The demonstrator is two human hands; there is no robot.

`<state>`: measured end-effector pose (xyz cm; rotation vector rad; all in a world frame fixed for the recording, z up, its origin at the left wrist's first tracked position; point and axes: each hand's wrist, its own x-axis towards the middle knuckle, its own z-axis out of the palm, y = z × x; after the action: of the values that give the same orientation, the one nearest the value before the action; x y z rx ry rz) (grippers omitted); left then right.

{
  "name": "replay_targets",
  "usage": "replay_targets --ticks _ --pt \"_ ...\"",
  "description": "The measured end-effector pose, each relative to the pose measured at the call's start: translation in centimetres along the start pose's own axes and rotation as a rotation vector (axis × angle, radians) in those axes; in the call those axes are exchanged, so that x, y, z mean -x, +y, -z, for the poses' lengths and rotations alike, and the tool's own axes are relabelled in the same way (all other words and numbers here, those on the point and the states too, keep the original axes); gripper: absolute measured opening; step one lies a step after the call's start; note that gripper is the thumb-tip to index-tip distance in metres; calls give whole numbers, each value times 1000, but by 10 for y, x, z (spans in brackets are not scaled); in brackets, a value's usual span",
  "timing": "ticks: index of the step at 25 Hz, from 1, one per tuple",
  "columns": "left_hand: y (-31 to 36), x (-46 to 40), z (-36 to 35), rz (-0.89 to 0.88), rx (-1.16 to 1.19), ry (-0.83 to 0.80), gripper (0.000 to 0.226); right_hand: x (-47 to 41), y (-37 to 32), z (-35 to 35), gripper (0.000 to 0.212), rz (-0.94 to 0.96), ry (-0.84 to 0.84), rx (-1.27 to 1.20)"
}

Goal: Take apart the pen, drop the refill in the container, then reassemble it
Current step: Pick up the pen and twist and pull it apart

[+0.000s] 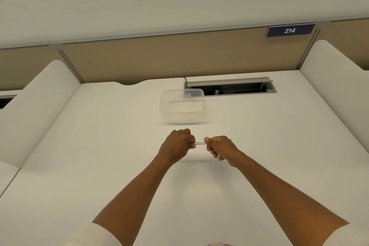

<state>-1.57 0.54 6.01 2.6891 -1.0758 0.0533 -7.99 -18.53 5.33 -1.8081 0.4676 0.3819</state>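
White plastic is what the pen (199, 143) seems to be made of, with a line of small dark print along its barrel. Only a short middle part of it shows, because both hands cover its ends. The left hand (176, 145) has its fingers curled around one end, and the right hand (219, 148) pinches and wraps the other end. The pen lies level between them, held above the middle of the white desk (99, 166) and not touching it.

I judge the pen to be very light and stiff, with a smooth and probably a little slippery barrel. So a firm grip near each end is sensible, as the hands have now, for twisting or pulling the two halves apart. The refill inside is probably thin and can bend easily, and a small spring, if there is one, could jump away, so the pull should be gentle.

The clear plastic container (182, 106) stands open toward the far edge of the desk, near the hands and just in front of the cable slot (229, 87). Whether the pen is already loosened I cannot tell.
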Motion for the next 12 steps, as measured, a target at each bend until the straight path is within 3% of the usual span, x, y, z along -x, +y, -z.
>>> replay_targets --ticks 3,8,12 --pt "-1 2 -1 1 -5 7 11 0 1 1 28 49 22 -34" --pt "0 4 -3 12 -31 22 11 4 1 1 44 -71 9 -50" --pt "1 6 -4 6 -39 19 11 4 3 1 33 -10 0 7"
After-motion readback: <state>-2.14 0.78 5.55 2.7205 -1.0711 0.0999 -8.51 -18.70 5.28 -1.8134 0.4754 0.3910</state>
